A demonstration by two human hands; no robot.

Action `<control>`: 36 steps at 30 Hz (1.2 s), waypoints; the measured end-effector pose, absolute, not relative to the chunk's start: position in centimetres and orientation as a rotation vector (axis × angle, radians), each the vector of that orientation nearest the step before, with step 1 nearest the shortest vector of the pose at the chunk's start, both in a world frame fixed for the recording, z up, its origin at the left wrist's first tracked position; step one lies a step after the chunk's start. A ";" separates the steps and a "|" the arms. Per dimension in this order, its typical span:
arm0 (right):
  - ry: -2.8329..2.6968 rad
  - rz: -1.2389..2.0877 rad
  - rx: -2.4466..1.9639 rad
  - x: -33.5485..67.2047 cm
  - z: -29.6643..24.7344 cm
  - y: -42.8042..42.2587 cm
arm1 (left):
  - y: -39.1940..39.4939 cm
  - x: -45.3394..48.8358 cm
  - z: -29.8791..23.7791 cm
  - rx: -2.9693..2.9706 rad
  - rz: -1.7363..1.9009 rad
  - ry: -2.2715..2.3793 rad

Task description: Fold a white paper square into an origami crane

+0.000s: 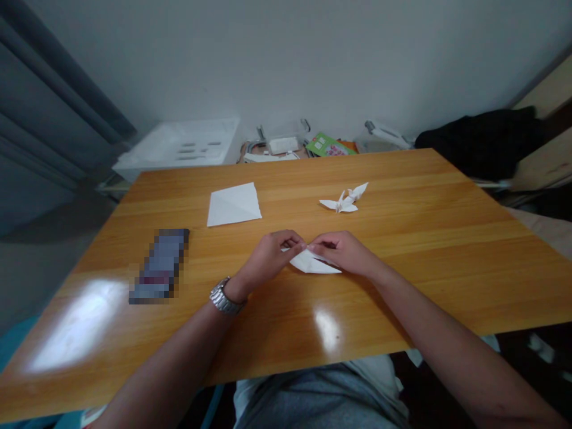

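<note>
At the near middle of the counter (429, 244): one folded white paper (307, 263), gripped from both sides, a pointed flap reaching right.
Left hand (267, 255): forearm slanting in from the lower left, fingers curled inward, thumb and fingertips pinching the paper's upper left part.
Right hand (351, 252): forearm slanting in from the lower right, fingers bent, thumb and fingertips pinching its upper right edge; the two hands almost meet, tip to tip.
Watch (226, 297): one, silver, on the left wrist.
Flat sheet (235, 205): one, white, lying beyond the left hand.
Paper cranes (340, 205): two, I believe, so close that I can't tell whether they touch.
Phone (161, 262): one, well left, its screen blurred out.
Behind the counter: one white tray (179, 143), one green booklet (328, 145).
</note>
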State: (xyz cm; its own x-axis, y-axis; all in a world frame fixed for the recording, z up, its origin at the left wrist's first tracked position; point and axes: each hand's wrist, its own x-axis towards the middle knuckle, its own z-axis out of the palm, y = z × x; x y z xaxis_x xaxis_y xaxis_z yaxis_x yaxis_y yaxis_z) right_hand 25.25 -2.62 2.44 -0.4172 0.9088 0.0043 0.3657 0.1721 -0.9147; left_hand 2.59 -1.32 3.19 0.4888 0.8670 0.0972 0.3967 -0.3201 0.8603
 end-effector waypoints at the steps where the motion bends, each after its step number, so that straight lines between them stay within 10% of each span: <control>1: -1.871 1.229 -1.214 25.3 2.4 -2.5 | -1.3 2.6 3.2 1.909 0.725 1.049; 36: -1.748 1.371 -1.179 27.0 2.2 -1.4 | -0.5 2.3 2.3 1.707 0.776 1.047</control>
